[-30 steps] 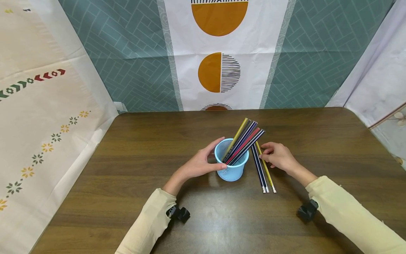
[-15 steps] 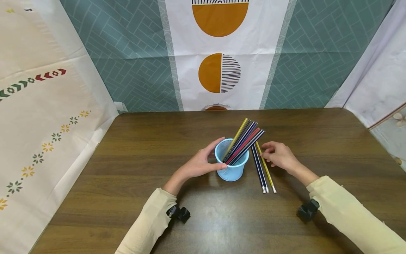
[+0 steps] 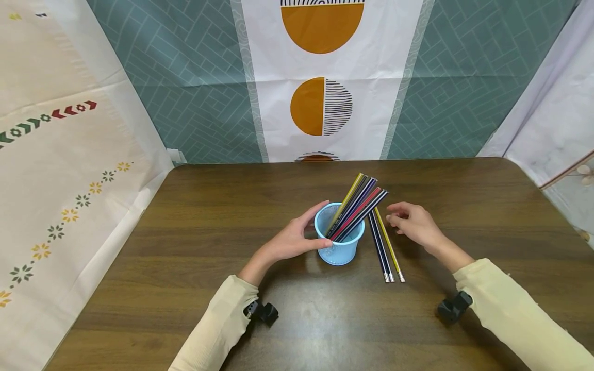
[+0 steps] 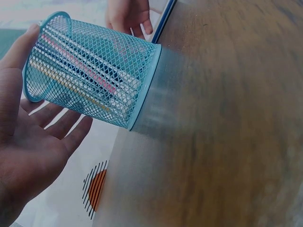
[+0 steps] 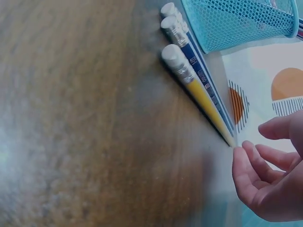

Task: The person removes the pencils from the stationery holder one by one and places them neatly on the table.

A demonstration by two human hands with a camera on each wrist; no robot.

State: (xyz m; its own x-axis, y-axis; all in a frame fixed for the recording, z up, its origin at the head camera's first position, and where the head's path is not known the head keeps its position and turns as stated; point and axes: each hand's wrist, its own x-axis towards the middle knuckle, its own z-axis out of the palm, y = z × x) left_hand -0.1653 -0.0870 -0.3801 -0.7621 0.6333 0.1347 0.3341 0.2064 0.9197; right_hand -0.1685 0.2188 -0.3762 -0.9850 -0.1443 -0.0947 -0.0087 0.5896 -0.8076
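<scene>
A light blue mesh pencil cup (image 3: 337,252) stands on the table, with several pencils (image 3: 356,208) leaning to the right inside it. My left hand (image 3: 290,238) holds the cup near its rim, thumb in front and fingers on the far side; the left wrist view shows the thumb at the rim (image 4: 32,90). Right of the cup lie a yellow pencil (image 3: 390,245) and two dark blue pencils (image 3: 379,247), eraser ends toward me. My right hand (image 3: 415,224) hovers just right of the yellow pencil, fingers loosely bent and holding nothing.
The brown wooden table (image 3: 209,221) ends at a patterned teal and white cloth (image 3: 204,103) at the back. A cream cloth (image 3: 69,180) hangs on the left. Each wrist carries a small black camera, the right one (image 3: 454,307) and the left one (image 3: 262,312).
My right hand has drawn away from the yellow pencil, a little to the right and back, and no longer touches it. My left hand and the cup stay in place.
</scene>
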